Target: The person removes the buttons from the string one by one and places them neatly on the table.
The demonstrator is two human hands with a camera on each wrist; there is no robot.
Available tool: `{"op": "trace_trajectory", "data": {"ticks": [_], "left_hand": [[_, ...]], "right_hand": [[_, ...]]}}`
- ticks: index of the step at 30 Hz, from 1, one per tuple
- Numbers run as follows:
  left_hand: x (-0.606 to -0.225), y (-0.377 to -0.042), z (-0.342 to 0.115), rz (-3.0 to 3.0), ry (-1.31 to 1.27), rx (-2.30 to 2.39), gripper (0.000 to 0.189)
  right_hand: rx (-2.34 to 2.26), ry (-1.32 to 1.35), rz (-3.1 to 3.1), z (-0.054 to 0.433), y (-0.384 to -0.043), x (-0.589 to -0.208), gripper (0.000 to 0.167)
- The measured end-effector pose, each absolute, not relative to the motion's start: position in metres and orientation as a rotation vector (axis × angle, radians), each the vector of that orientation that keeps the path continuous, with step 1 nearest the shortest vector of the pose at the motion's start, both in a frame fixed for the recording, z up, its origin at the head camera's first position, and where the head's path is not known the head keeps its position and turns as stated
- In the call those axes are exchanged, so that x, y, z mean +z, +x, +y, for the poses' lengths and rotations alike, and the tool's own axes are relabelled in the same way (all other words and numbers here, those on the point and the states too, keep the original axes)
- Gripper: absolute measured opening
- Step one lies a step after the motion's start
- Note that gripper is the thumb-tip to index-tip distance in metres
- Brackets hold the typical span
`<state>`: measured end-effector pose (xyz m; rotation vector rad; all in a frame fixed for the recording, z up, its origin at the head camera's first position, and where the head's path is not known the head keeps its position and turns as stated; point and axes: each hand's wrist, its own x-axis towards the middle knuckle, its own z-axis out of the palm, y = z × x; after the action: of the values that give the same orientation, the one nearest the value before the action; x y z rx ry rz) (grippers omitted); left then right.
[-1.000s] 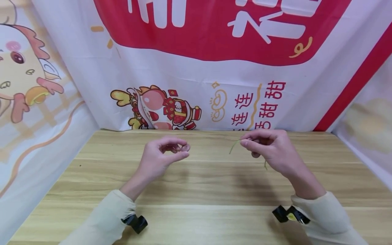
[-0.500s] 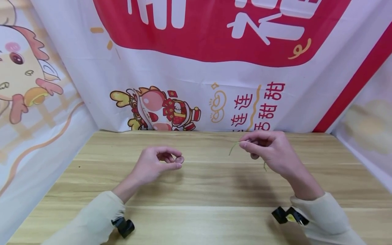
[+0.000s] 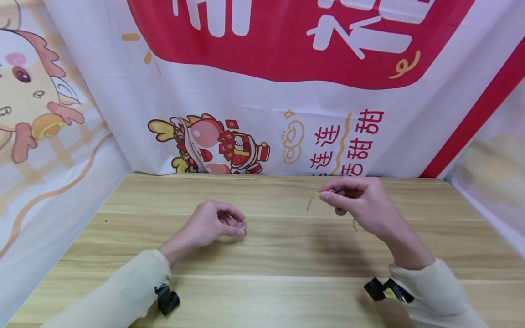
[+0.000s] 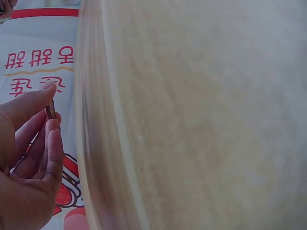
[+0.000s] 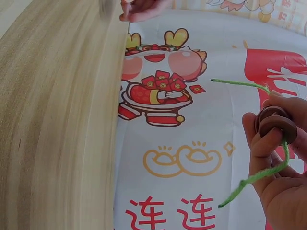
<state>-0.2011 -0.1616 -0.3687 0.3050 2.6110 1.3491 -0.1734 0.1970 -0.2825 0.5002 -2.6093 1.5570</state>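
My left hand point(image 3: 213, 224) pinches a small brown disc point(image 3: 243, 225), which looks like a button, between thumb and fingertips, low over the tabletop. In the left wrist view that disc point(image 4: 51, 111) shows nearly edge-on. To the right, my right hand point(image 3: 362, 200) holds brown round discs point(image 5: 278, 128), also button-like, stacked on a green cord point(image 5: 261, 176). One end of the cord sticks out past the thumb and fingertips; the other, with a knot in it, hangs below the discs. Fingers partly cover the stack, so the number of discs is unclear.
A wood-grain table point(image 3: 262, 296) lies under both hands. Behind it hangs a white and red printed cloth point(image 3: 270, 98), with another printed cloth point(image 3: 94, 132) along the left. A tiny dark speck point(image 3: 105, 221) is on the table's left part.
My left hand has come down and nearer to me with its disc, which has turned in the fingers. The right hand has stayed almost still, keeping its hold on the corded discs.
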Motion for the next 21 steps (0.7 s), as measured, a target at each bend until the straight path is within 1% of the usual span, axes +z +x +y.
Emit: {"op": "trace_trajectory", "data": {"ticks": [10,21], "left_hand": [[-0.3707,-0.2015,-0.1570,2.648,0.390,1.202,0.024],[-0.3692,-0.1988,-0.1545,2.685,0.476,1.098,0.021]], "right_hand": [[1.561,0.517,-2.632,0.1963,-0.1724,-0.2823,0.019],[1.543,0.535,-2.658,0.1951,-0.1708,-0.2819,0.017]]}}
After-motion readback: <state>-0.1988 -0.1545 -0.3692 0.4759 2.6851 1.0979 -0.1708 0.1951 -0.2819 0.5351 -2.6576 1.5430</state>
